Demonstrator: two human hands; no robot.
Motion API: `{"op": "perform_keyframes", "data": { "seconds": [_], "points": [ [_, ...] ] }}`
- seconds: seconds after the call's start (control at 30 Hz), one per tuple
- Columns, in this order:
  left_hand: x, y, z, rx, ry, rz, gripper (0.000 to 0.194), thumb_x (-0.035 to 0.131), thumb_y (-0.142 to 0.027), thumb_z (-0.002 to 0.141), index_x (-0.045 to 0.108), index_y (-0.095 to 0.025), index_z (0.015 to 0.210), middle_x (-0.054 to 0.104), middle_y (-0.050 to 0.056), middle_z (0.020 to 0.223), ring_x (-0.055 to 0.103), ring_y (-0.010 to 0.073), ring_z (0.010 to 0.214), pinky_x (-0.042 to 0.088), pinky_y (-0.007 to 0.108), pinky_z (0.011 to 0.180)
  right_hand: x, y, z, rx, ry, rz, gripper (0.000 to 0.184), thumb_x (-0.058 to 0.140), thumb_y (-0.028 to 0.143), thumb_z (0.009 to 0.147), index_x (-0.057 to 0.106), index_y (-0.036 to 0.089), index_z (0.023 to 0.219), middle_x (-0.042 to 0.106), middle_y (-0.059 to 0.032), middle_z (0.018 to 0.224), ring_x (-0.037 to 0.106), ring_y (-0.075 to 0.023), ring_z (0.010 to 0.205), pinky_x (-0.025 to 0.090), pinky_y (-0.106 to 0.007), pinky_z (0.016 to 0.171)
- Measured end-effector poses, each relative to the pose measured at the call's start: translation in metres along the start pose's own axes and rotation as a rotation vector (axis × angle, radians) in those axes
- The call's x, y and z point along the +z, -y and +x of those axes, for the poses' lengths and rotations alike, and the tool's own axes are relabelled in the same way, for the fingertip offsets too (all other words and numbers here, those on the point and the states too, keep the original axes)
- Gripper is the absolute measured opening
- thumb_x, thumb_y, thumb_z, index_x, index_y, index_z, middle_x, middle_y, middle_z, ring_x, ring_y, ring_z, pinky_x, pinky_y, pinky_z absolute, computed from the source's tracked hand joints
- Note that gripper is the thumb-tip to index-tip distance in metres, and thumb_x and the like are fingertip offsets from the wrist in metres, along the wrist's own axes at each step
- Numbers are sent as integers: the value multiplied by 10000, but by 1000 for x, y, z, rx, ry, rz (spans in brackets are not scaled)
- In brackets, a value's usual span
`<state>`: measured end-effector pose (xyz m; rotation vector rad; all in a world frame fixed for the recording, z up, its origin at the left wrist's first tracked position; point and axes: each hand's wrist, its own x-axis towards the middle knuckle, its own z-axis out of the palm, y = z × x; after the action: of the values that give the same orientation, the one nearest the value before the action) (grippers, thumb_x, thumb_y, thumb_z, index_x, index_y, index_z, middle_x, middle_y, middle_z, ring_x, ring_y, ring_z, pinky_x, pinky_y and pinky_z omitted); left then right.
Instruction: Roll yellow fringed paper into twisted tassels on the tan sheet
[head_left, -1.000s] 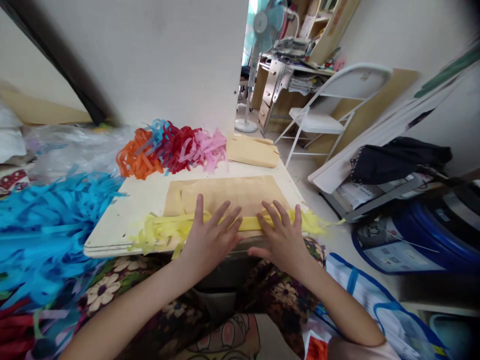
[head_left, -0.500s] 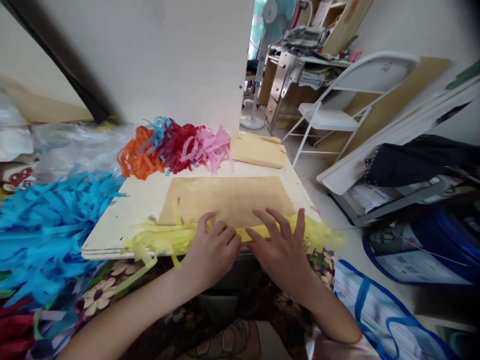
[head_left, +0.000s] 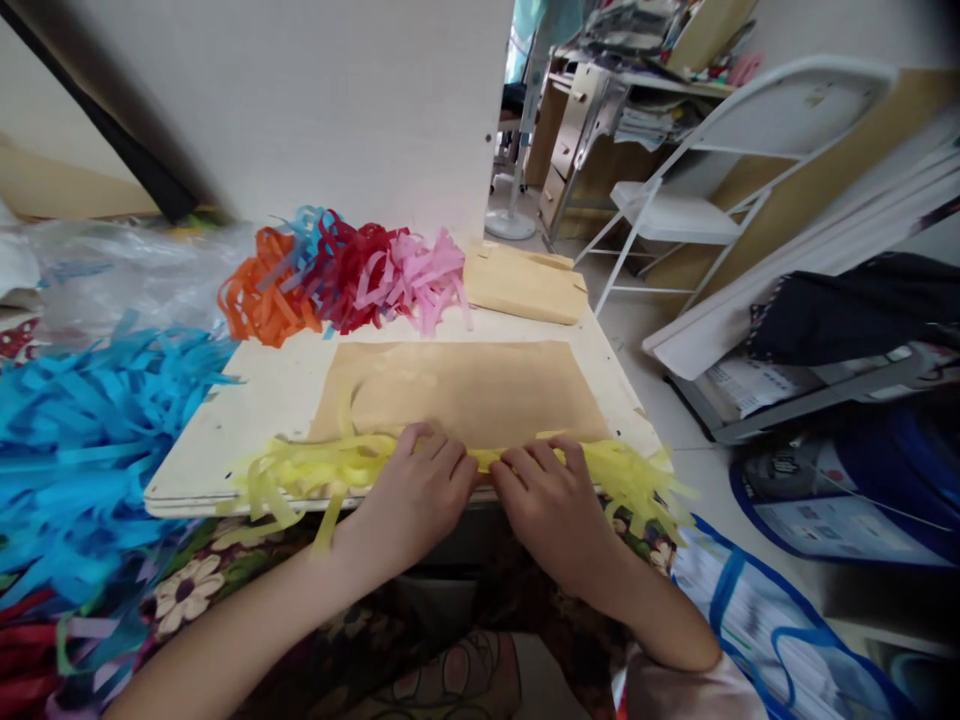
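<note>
Clock set on the brown paper sheet (head_left: 465,390), 12 away from the wearer. Sheet lies flat on the pale bench (head_left: 210,440). Yellow streamers (head_left: 315,465) bunched along its near edge at 6, loose ends fanning to 8 and 4, some hanging over the bench edge.

Left hand (head_left: 431,485) just left of 6: partly closed, fingers bent over the yellow band, touching it. Right hand (head_left: 551,510) at 5: likewise curled onto the band, knuckles raised. Thumbs hidden; cannot tell if either pinches it.

At 11, a pile of orange, blue, red and pink streamers (head_left: 345,275). At 1, a folded brown paper piece (head_left: 525,283). Blue streamers (head_left: 97,440) heaped at 9, beside the bench.
</note>
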<state>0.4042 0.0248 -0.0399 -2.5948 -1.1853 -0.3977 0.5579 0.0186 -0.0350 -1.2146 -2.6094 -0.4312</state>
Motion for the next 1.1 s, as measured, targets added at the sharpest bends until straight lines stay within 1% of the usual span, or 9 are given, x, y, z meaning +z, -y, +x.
{"op": "perform_keyframes", "data": {
  "seconds": [0.13,0.27,0.47,0.53,0.63,0.77,0.9,1.03,1.1],
  "points": [
    [0,2,3,-76,32,-9,206,388,-201,795,531,-147,657,520,34,612,473,184,622,311,334,630,2,-7,5,-19,64,66,99,472,171,767,531,175,688,544,-17,700,429,-168,658,248,-301,617],
    [-4,4,3,-146,88,30,259,343,-197,811,534,-143,645,530,49,609,476,191,606,283,330,598,-3,-18,7,20,145,81,126,456,162,783,552,167,701,558,-20,701,455,-160,655,248,-282,613],
    [-9,3,1,-219,150,93,259,349,-199,804,544,-136,645,540,62,599,482,203,597,268,334,578,-14,-35,8,71,271,49,157,485,203,777,573,150,660,572,-23,650,492,-149,627,248,-263,593],
    [-9,2,1,-229,147,116,264,352,-198,800,546,-129,634,540,64,584,484,206,593,270,336,574,-15,-39,8,84,287,18,164,496,229,773,574,147,654,570,-27,642,493,-154,619,248,-265,589],
    [-7,2,2,-239,126,131,264,357,-191,796,547,-122,627,541,66,571,486,206,590,278,337,572,-16,-42,7,115,277,-12,179,518,271,759,572,151,637,565,-24,626,492,-164,614,254,-267,587],
    [-5,5,3,-251,105,155,280,370,-228,794,537,-119,599,528,64,534,485,208,560,290,342,559,-15,-42,8,152,298,1,194,528,298,749,580,157,627,571,-16,619,500,-161,618,266,-266,588],
    [-5,8,4,-240,105,162,286,374,-248,793,530,-122,589,525,62,522,487,203,544,295,335,543,-15,-45,14,182,368,12,218,536,332,736,597,155,624,588,-17,627,519,-150,609,283,-263,584],
    [-6,8,5,-247,134,156,292,372,-242,791,531,-116,581,529,69,515,493,200,545,296,336,545,-17,-48,19,160,472,5,252,490,334,762,615,158,631,607,-22,630,546,-153,614,307,-262,567],
    [-6,8,7,-249,135,149,292,379,-242,788,532,-113,575,527,70,509,492,198,542,296,336,543,-17,-49,21,150,503,0,272,464,327,778,619,155,636,615,-29,638,559,-157,627,317,-260,560]
  ]
}}
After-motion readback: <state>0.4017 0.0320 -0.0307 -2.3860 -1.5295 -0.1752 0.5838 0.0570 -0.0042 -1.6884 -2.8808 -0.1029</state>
